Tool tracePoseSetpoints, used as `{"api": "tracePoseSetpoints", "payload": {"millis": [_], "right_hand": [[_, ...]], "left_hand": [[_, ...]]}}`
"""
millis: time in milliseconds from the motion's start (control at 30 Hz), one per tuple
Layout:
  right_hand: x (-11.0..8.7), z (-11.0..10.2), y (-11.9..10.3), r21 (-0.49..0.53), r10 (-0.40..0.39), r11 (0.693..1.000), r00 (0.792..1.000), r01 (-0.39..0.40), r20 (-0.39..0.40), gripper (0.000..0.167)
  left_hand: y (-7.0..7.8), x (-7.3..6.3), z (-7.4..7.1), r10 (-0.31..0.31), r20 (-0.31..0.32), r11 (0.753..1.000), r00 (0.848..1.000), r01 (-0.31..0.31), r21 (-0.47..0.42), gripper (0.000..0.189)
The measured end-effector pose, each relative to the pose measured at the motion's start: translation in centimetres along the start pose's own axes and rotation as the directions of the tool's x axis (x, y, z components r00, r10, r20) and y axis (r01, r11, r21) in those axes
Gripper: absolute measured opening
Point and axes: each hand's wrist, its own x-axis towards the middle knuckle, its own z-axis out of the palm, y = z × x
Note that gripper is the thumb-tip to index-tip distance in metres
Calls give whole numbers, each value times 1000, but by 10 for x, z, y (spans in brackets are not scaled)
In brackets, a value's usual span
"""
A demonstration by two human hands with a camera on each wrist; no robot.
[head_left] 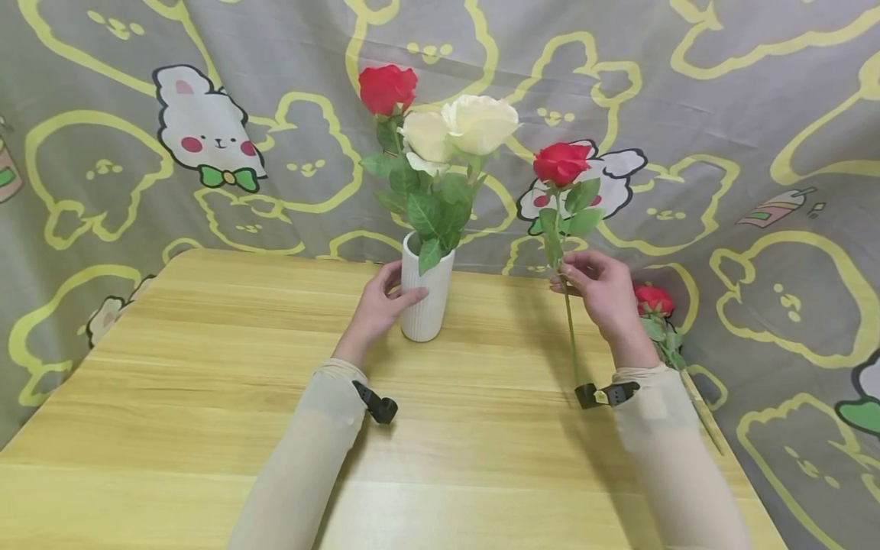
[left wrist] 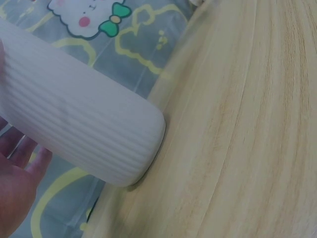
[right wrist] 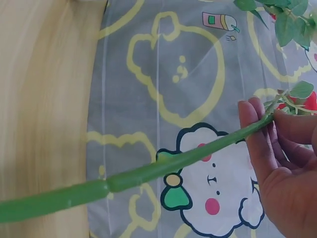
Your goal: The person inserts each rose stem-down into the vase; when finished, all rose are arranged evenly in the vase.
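A white ribbed vase stands upright on the table, also large in the left wrist view. My left hand holds its left side, thumb across the front and fingers behind. In the vase are a red rose and two cream-white roses with green leaves. To the right of the vase, my right hand pinches a single red rose by its upper stem, between thumb and fingers. Its long green stem hangs down toward the wrist camera.
Another red rose with leaves and a long stem lies along the right edge of the wooden table. A grey curtain with yellow cartoon outlines hangs behind and beside the table.
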Motion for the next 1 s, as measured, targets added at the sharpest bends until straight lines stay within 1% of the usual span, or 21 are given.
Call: {"api": "tracePoseSetpoints", "payload": {"millis": [133,267,500,600,667,767,833,900,1000], "right_hand": [[0,1,-3,49,-27,998,1000,27,-7,15],[-1,3,-9,50,-42,998,999,42,-12,15],[-1,9,-17,105,-66,992,998,67,-11,12],[-1,12,-19,79,-88,993,996,88,-13,12],[0,13,-20,82,-91,992,996,91,-6,14],[0,17,-22,53,-97,994,995,97,-13,17],[2,19,-23,65,-102,993,995,103,-17,19],[3,22,-25,57,-117,991,993,119,-31,19],[4,25,-29,79,-138,987,989,141,-43,22]], "left_hand": [[0,0,0,-4,-2,1000,1000,4,-4,65],[0,0,0,-6,-3,1000,1000,6,-4,65],[-1,0,0,1,-4,1000,1000,-1,-5,64],[-1,0,0,4,-6,1000,1000,-4,-4,64],[-1,0,0,5,-7,1000,1000,-5,-6,64],[-2,0,0,8,-7,1000,1000,-8,-11,64],[-2,0,0,9,-8,1000,1000,-9,-13,64],[-12,5,0,17,-11,1000,1000,-18,-17,65],[-26,11,-1,30,-20,999,999,-30,-11,65]]}}
